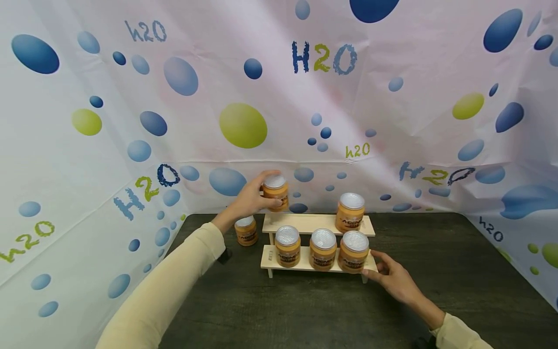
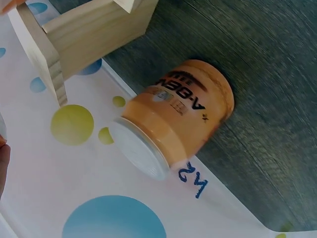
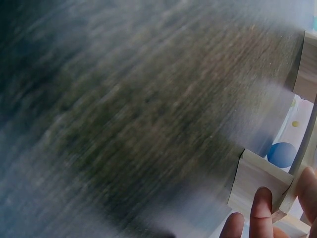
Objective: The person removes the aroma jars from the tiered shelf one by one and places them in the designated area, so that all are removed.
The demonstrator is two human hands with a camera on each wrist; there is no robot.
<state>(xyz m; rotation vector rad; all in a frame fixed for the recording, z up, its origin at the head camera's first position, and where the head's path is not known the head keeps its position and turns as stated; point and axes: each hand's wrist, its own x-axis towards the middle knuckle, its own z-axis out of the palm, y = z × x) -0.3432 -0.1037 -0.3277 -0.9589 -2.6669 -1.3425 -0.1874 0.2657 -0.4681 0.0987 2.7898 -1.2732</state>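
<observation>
Through the head view I see the left hand gripping an orange jar with a clear, silvery lid, thumb across its front and fingers round its far side; the jar is upright, over the left end of the upper tier of a small wooden stand. The left wrist view gives me little of that grip: one finger at the edge, beside a pale sliver I cannot identify. It does show me the spare jar far better, its dark lettering large. The jar looks tipped over there, but the head view tells me it stands upright on the table, just beside the stand's left end.

The right hand holds the right end of the lower tier, thumb at the front and fingers at the side. From the right wrist view I get what the head view mostly hides: fingertips by a wooden support, and the patterned backdrop through a gap in the stand.

Only from the head do I see the whole arrangement: a row of three jars along the lower tier, and a lone jar at the upper tier's right end.
</observation>
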